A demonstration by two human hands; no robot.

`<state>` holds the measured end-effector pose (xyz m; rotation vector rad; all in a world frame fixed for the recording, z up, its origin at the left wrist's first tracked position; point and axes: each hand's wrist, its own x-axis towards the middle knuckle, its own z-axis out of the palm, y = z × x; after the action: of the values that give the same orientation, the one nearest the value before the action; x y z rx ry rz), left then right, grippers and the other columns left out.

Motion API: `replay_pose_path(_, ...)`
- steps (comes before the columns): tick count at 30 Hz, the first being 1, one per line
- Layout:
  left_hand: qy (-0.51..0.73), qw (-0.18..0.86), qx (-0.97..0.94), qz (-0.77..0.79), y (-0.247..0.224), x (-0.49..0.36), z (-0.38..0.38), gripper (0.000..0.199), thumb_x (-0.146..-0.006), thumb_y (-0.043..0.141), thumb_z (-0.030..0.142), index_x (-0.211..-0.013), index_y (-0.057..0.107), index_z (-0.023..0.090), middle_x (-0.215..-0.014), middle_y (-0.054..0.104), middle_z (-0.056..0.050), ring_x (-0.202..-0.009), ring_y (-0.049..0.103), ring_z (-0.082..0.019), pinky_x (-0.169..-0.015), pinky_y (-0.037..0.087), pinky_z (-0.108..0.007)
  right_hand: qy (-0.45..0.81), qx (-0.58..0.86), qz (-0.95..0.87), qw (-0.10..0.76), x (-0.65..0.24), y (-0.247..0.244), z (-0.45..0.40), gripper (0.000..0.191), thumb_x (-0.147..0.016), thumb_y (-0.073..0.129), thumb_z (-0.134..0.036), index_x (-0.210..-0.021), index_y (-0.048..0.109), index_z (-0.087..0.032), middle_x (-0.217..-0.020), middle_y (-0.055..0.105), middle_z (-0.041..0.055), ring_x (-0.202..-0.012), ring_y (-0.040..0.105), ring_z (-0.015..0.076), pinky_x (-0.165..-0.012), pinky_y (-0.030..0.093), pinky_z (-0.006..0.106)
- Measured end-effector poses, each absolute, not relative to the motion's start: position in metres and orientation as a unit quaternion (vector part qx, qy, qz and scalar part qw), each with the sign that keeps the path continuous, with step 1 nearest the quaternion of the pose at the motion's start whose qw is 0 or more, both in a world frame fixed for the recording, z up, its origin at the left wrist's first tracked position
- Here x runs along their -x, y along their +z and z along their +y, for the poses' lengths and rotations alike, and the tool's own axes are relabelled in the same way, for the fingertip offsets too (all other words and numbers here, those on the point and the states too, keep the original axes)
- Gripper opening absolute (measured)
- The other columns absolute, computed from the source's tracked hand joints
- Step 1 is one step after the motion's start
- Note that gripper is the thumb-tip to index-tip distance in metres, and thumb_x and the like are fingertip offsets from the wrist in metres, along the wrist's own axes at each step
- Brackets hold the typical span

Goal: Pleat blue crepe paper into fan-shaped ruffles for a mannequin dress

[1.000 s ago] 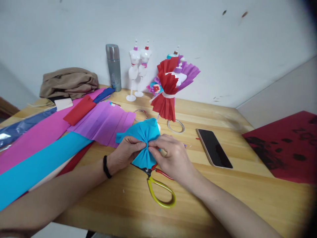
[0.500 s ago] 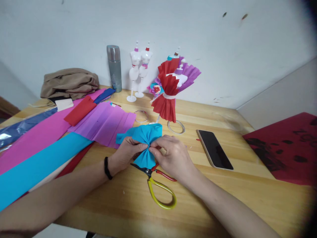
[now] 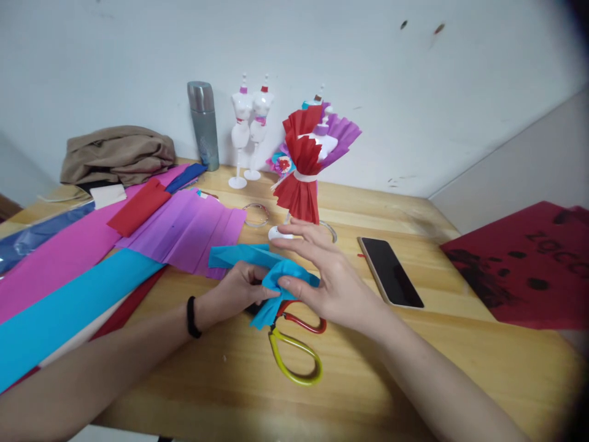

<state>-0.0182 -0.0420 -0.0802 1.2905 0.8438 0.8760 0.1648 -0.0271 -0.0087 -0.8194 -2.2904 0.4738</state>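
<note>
A piece of bright blue crepe paper (image 3: 288, 272), gathered at its middle, is held above the table. My left hand (image 3: 243, 285) pinches the gather between thumb and fingers. On the other side, my right hand (image 3: 329, 276) has its fingers stretched apart, with the thumb touching the folded blue paper. Scissors with one yellow and one red handle (image 3: 297, 362) lie under the paper, their blades mostly hidden. A flat blue strip (image 3: 239, 255) sticks out to the left behind my left hand.
Purple pleated paper (image 3: 197, 227) and long coloured strips (image 3: 83, 301) cover the left side. Behind stand a red paper dress on a mannequin (image 3: 299, 196), two white mannequins (image 3: 240, 135) and a flask (image 3: 202, 126). A phone (image 3: 391, 270) and a red bag (image 3: 529, 270) are at right.
My right hand has loosened its pinch at the gather and spread its fingers. The blue fan has been folded over and bunched, and its lower part now points down left.
</note>
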Motion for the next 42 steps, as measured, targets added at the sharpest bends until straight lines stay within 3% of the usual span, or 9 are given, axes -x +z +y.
replay_pose_path(5,0.355,0.611,-0.605,0.367,-0.079,0.017,-0.041,0.035,-0.071,0.072,0.041,-0.053,0.059,0.014,-0.051,0.055,0.001,-0.049,0.046,-0.01,-0.05,0.036,-0.022,0.288,0.319,-0.839,0.333,-0.162,-0.013,-0.025,0.006,-0.08,0.065,-0.021,-0.083,0.07,-0.023,-0.114,0.065,0.0082,-0.114,0.059,0.0255,-0.096,0.046,0.046)
replay_pose_path(9,0.35,0.618,-0.609,0.352,-0.078,0.017,-0.041,0.034,-0.071,0.072,0.042,-0.055,0.061,0.015,-0.054,0.059,-0.001,-0.052,0.05,-0.012,-0.052,0.039,-0.023,0.334,0.326,-0.809,0.358,-0.161,-0.01,-0.025,0.012,-0.08,0.064,-0.02,-0.069,0.068,-0.021,-0.104,0.07,0.0066,-0.108,0.062,0.024,-0.092,0.048,0.042)
replay_pose_path(18,0.299,0.648,-0.609,0.346,-0.072,0.018,-0.045,0.024,-0.073,0.071,0.033,-0.058,0.067,0.014,-0.054,0.061,-0.001,-0.05,0.051,-0.011,-0.049,0.037,-0.022,0.442,0.333,-0.764,0.332,-0.159,-0.006,-0.024,0.017,-0.08,0.063,-0.019,-0.063,0.065,-0.02,-0.094,0.072,0.0067,-0.095,0.067,0.0205,-0.086,0.052,0.037)
replay_pose_path(21,0.306,0.655,-0.6,0.344,-0.069,0.019,-0.046,0.026,-0.072,0.072,0.033,-0.055,0.065,0.014,-0.05,0.059,0.0,-0.047,0.049,-0.01,-0.048,0.036,-0.022,0.437,0.319,-0.784,0.306,-0.165,0.001,-0.025,0.006,-0.08,0.065,-0.023,-0.076,0.07,-0.021,-0.102,0.071,0.0074,-0.099,0.066,0.0211,-0.09,0.051,0.038)
replay_pose_path(24,0.331,0.671,-0.562,0.353,-0.068,0.02,-0.047,0.028,-0.07,0.073,0.035,-0.056,0.063,0.014,-0.053,0.061,-0.001,-0.048,0.05,-0.011,-0.048,0.038,-0.022,0.392,0.305,-0.819,0.287,-0.173,0.01,-0.025,0.013,-0.077,0.071,-0.028,-0.089,0.072,-0.022,-0.114,0.068,0.0082,-0.109,0.063,0.0241,-0.094,0.049,0.041)
replay_pose_path(28,0.367,0.705,-0.5,0.343,-0.072,0.021,-0.047,0.028,-0.064,0.079,0.038,-0.063,0.064,0.014,-0.054,0.06,0.0,-0.047,0.048,-0.009,-0.045,0.036,-0.02,0.33,0.333,-0.842,0.268,-0.179,0.014,-0.024,0.003,-0.078,0.069,-0.022,-0.079,0.072,-0.021,-0.115,0.068,0.0085,-0.111,0.062,0.0262,-0.089,0.051,0.041)
replay_pose_path(33,0.38,0.717,-0.488,0.322,-0.078,0.022,-0.046,0.03,-0.063,0.08,0.038,-0.062,0.062,0.014,-0.052,0.055,0.002,-0.045,0.044,-0.007,-0.044,0.034,-0.019,0.341,0.362,-0.816,0.295,-0.174,0.003,-0.019,0.015,-0.078,0.064,-0.018,-0.064,0.066,-0.02,-0.105,0.071,0.007,-0.099,0.066,0.0231,-0.084,0.052,0.038)
replay_pose_path(38,0.371,0.727,-0.485,0.314,-0.078,0.024,-0.045,0.028,-0.064,0.08,0.036,-0.066,0.064,0.013,-0.059,0.06,0.0,-0.05,0.05,-0.01,-0.049,0.04,-0.022,0.376,0.364,-0.791,0.317,-0.168,-0.005,-0.016,0.014,-0.078,0.063,-0.019,-0.063,0.063,-0.02,-0.101,0.072,0.0067,-0.094,0.067,0.0221,-0.084,0.051,0.038)
replay_pose_path(42,0.391,0.732,-0.47,0.302,-0.081,0.024,-0.045,0.03,-0.063,0.081,0.037,-0.066,0.063,0.013,-0.055,0.056,0.002,-0.045,0.044,-0.007,-0.044,0.032,-0.02,0.373,0.362,-0.79,0.326,-0.167,-0.007,-0.015,0.014,-0.079,0.063,-0.021,-0.065,0.063,-0.019,-0.098,0.071,0.0071,-0.091,0.068,0.0213,-0.084,0.051,0.037)
